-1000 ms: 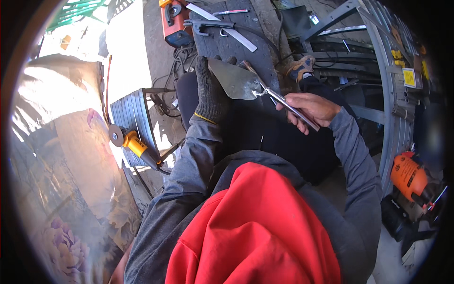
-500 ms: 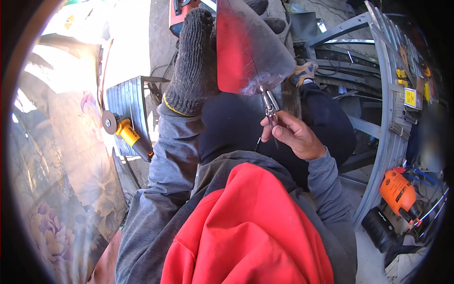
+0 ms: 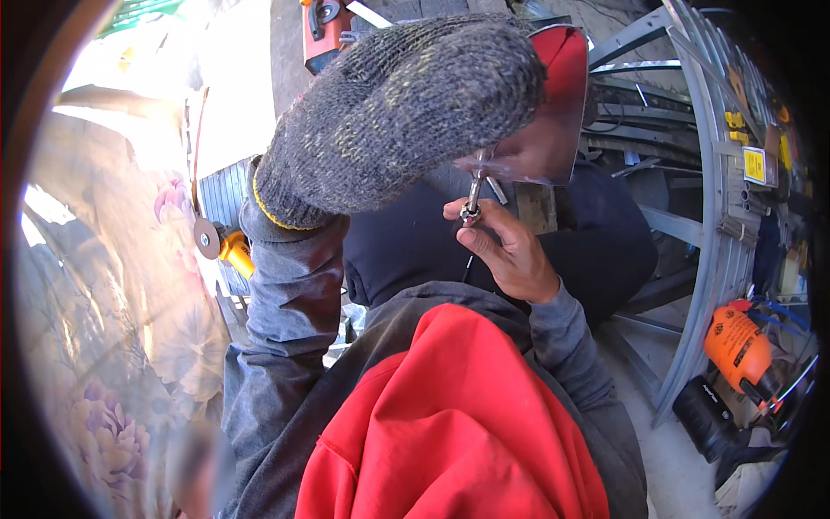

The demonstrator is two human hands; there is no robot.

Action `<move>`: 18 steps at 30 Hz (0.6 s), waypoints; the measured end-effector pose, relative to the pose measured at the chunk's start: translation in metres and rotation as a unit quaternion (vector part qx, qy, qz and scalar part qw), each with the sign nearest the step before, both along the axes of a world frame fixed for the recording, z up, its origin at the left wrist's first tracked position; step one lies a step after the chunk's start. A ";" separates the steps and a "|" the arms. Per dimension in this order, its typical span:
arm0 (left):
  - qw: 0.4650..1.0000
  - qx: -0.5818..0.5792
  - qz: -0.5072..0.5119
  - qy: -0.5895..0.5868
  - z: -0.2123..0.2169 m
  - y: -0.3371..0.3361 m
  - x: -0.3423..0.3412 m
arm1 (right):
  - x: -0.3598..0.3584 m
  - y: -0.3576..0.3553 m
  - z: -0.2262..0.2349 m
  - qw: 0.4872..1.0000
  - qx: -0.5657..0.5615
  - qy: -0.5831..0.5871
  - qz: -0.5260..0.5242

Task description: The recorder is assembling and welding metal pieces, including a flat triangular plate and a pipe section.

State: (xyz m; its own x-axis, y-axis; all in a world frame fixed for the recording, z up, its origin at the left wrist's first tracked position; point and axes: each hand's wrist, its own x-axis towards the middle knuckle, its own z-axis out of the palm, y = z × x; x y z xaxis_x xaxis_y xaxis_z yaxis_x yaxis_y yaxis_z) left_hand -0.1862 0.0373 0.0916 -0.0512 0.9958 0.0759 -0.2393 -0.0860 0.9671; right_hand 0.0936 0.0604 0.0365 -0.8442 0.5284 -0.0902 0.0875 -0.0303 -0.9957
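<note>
My left hand (image 3: 389,121), in a thick dark grey knitted glove, grips a shiny, slightly curved sheet-metal piece (image 3: 553,121). Red from my clothing reflects in its surface, and the glove hides much of its left part. My bare right hand (image 3: 510,251) is below it, thumb and fingers closed on a slim silver plier-like tool (image 3: 472,197). The upper end of this tool meets the lower edge of the sheet, beside the glove. Its exact kind is hard to make out.
An angle grinder (image 3: 226,246) with a yellow body lies at the left near a flowered cloth (image 3: 130,346). A red machine (image 3: 324,35) stands ahead. Metal framing (image 3: 700,173) rises on the right, with an orange bottle (image 3: 737,348) and a black case (image 3: 705,417) beyond it.
My left hand has turned and swung right, so the glove's back now covers part of the sheet. The sheet has moved right; my right hand has shifted slightly left with the tool.
</note>
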 end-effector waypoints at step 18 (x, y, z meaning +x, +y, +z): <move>0.938 0.037 -0.162 0.305 0.063 0.018 0.042 | 0.000 0.021 -0.066 0.978 0.158 -0.022 -0.134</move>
State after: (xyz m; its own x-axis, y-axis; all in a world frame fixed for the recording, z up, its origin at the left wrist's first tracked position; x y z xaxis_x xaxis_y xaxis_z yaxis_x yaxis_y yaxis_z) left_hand -0.1447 0.0553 0.1543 0.3277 0.9427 0.0625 0.3311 -0.1766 0.9269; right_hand 0.0935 0.0811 -0.0296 -0.6712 0.7369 0.0804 0.1614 0.2511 -0.9544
